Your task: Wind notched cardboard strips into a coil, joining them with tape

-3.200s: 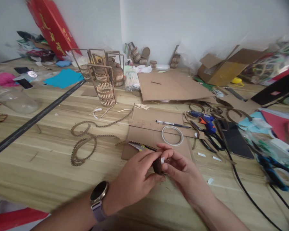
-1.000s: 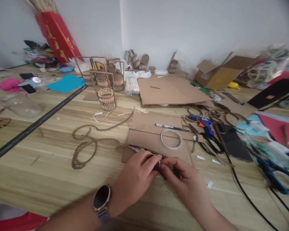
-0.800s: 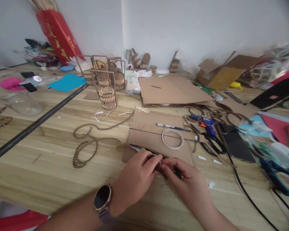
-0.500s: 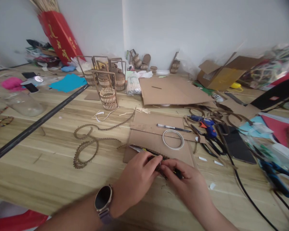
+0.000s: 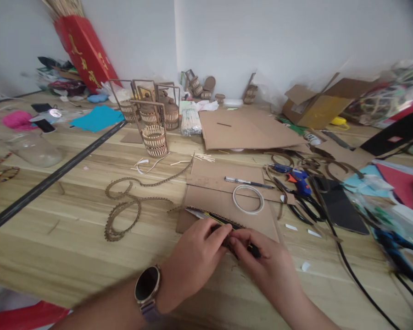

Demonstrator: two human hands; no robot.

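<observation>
My left hand (image 5: 198, 252), with a watch on its wrist, is closed on a small dark brown coiled piece. Pressed against the same piece are the fingertips of my right hand (image 5: 261, 254); fingers hide most of it. Between and behind my hands lies a knife (image 5: 197, 213) with a dark handle. A notched brown strip (image 5: 124, 220) loops over the table on the left and runs to my hands. Cardboard (image 5: 209, 197) lies beneath, bearing a white tape ring (image 5: 248, 200) and a pen (image 5: 248, 183).
Small slatted buckets (image 5: 154, 141) with tall handles stand at the back left. A large cardboard sheet (image 5: 248, 130) lies behind. To the right are a blue glue gun (image 5: 298, 181), black scissors (image 5: 306, 206), a phone (image 5: 346, 211) and a black cable (image 5: 351, 270). A glass jar (image 5: 36, 149) is far left.
My hands stay together on the small piece, with only a slight shift of the right-hand fingers. Things on the right appear slightly farther right in the view.
</observation>
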